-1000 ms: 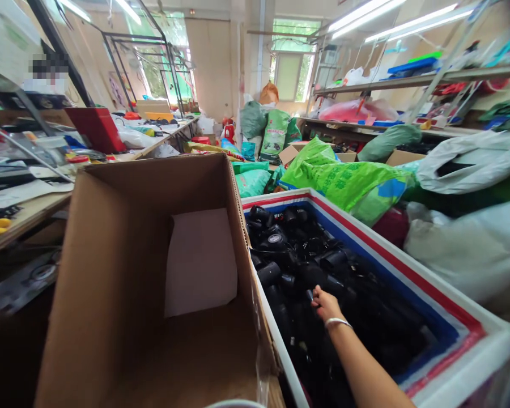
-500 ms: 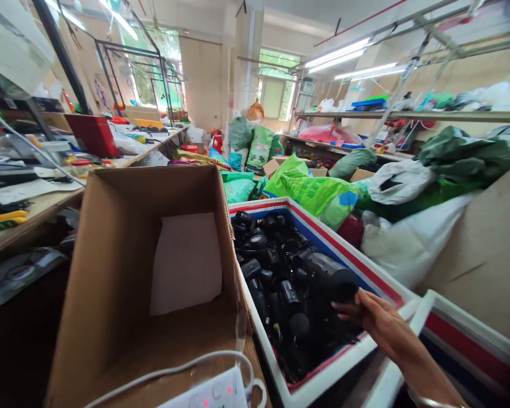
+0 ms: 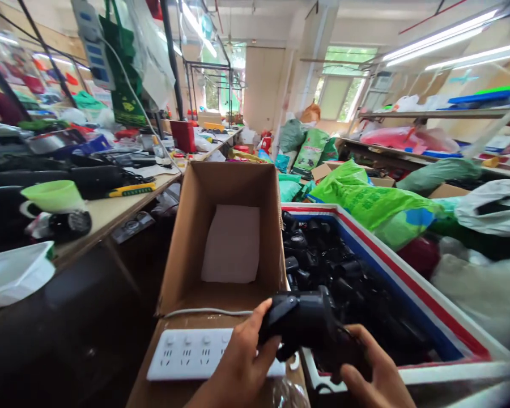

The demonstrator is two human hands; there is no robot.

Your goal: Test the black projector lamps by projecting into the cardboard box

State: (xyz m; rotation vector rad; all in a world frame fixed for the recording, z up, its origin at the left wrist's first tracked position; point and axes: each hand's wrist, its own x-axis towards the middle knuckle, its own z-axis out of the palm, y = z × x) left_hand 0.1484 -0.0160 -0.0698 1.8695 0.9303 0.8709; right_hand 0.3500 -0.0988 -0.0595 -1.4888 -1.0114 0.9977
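My left hand (image 3: 250, 345) is closed around the left end of a black cylindrical device (image 3: 304, 317) with a bracket-like arm on its side. My right hand (image 3: 372, 362) grips a dark part at the device's other end; its exact shape is lost in shadow. Both hands hold it above the near edge of a white-rimmed bin (image 3: 446, 371) filled with similar black devices (image 3: 340, 266). Under my left forearm lies a white power strip (image 3: 195, 351) on cardboard. Just beyond it, a cardboard box (image 3: 233, 187) stands open, with a pale sheet (image 3: 232, 243) inside.
To the left runs a cluttered workbench (image 3: 127, 207) with a green cup (image 3: 53, 195) and a yellow-handled cutter (image 3: 131, 190). A white tray (image 3: 17, 277) juts in at the left edge. Bright green bags (image 3: 374, 204) and other sacks are heaped behind the bin.
The view has swung left. My right hand has brought a black device from over the bin towards the power strip. My left hand has come into view and holds it too.
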